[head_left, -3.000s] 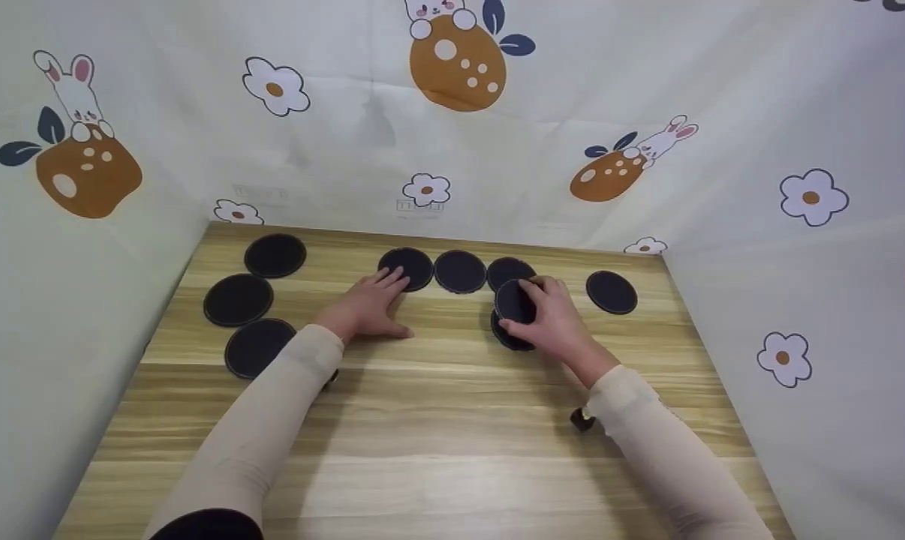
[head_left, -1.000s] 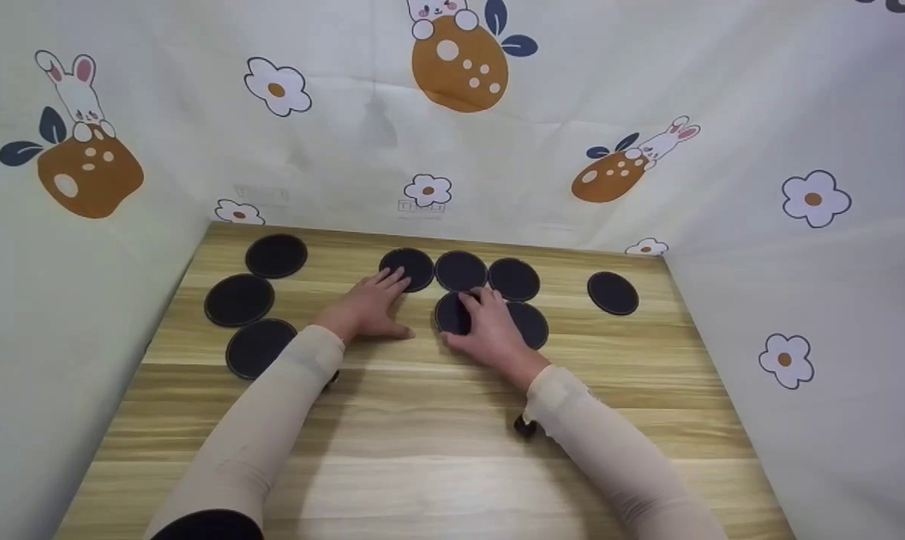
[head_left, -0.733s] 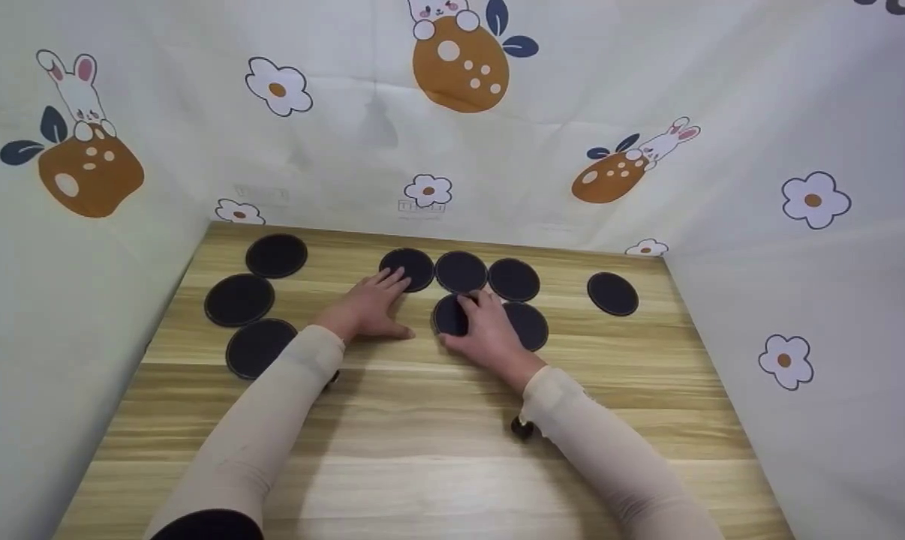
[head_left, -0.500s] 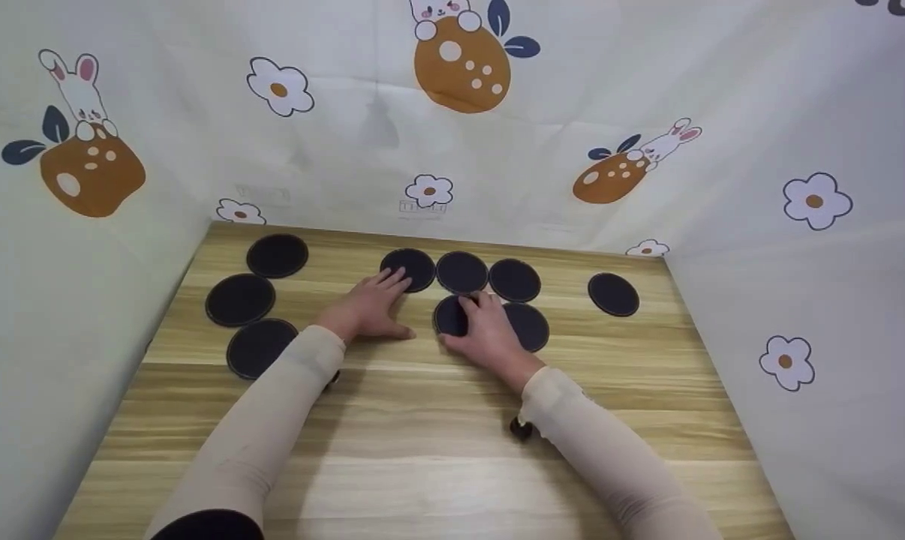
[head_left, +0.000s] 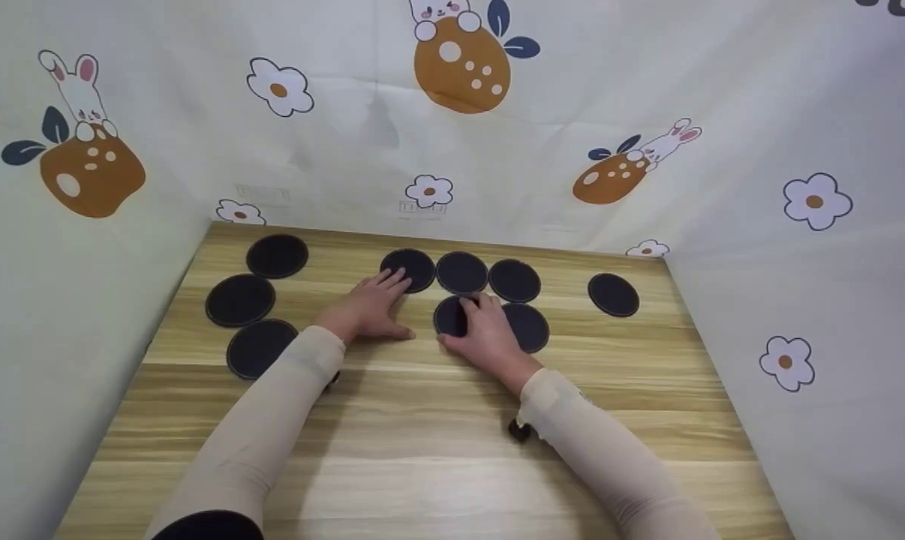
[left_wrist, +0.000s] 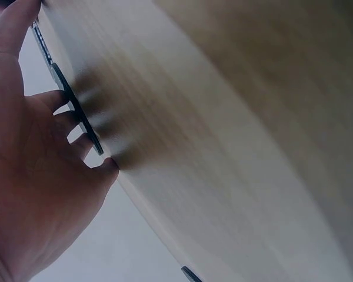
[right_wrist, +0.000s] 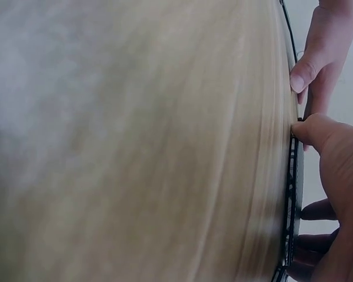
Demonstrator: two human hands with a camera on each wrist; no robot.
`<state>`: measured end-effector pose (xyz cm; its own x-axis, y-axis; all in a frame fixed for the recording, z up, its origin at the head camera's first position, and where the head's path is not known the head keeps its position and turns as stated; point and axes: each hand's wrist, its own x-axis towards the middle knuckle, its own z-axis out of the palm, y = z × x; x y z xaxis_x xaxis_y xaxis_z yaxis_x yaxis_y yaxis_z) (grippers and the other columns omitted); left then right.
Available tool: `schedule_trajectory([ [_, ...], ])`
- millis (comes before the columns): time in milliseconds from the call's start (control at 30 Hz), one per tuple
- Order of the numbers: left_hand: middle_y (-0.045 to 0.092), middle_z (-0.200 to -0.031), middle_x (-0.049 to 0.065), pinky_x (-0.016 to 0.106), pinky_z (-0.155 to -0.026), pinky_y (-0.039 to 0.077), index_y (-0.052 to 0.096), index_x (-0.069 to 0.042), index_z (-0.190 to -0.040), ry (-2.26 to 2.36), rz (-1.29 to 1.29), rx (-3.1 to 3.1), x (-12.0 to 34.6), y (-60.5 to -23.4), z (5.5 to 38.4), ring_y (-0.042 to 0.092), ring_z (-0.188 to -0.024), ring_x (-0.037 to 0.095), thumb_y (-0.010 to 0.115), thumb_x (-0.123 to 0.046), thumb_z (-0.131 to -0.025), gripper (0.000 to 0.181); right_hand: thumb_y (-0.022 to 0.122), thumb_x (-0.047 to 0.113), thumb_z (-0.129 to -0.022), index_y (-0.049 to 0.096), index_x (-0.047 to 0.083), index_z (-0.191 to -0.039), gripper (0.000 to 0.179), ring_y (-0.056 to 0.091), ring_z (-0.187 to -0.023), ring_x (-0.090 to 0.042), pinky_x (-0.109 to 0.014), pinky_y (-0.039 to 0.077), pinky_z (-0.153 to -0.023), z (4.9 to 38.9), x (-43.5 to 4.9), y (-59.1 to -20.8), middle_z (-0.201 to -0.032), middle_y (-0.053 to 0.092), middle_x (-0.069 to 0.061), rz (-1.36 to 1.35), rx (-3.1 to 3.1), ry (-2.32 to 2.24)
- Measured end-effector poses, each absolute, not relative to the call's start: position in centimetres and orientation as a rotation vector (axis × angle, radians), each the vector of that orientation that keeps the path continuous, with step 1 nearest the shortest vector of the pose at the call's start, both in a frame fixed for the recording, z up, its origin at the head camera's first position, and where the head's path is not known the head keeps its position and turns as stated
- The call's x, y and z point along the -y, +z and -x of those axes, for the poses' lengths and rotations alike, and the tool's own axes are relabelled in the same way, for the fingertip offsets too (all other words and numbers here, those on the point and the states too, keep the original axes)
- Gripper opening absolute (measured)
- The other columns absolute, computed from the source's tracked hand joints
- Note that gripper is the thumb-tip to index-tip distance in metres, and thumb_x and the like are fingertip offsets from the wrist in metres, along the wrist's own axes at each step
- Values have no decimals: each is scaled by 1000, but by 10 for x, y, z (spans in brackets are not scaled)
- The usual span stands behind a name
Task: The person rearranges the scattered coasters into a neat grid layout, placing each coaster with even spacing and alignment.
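Black round coasters lie flat on the wood-grain table. My left hand has its fingers spread, with the fingertips resting on the left coaster of a row of three and the thumb on the wood. In the left wrist view, the fingers of the left hand reach over a coaster's thin edge. My right hand holds a coaster below the middle one, thumb at its near edge and fingertips across it. Beside that, partly hidden by the right hand, lies another coaster.
The row ends in a right-hand coaster. One coaster lies apart at the far right. On the left are three more, the lowest coaster partly under the left sleeve. Patterned cloth walls the table's back and sides.
My right hand has carried its coaster left and set it down beside the lower right one, below the row. It has barely moved in the last second. The left hand has stayed still.
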<state>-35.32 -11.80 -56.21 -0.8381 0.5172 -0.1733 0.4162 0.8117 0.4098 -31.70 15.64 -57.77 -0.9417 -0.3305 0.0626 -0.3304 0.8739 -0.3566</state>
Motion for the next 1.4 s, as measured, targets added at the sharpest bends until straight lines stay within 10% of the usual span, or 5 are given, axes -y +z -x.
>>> schedule_trajectory([
  [1400,15,-184,16,64,-134,14,28,-6,-175,519,-706,-2707,117,-560,353,9,-170,41,82,-61,-94,112,81,67,-93,60,3,-156,92,46,-151,-41,-52,41,-125,318,-167,-576,-162,50,-22,523,-3047,-608],
])
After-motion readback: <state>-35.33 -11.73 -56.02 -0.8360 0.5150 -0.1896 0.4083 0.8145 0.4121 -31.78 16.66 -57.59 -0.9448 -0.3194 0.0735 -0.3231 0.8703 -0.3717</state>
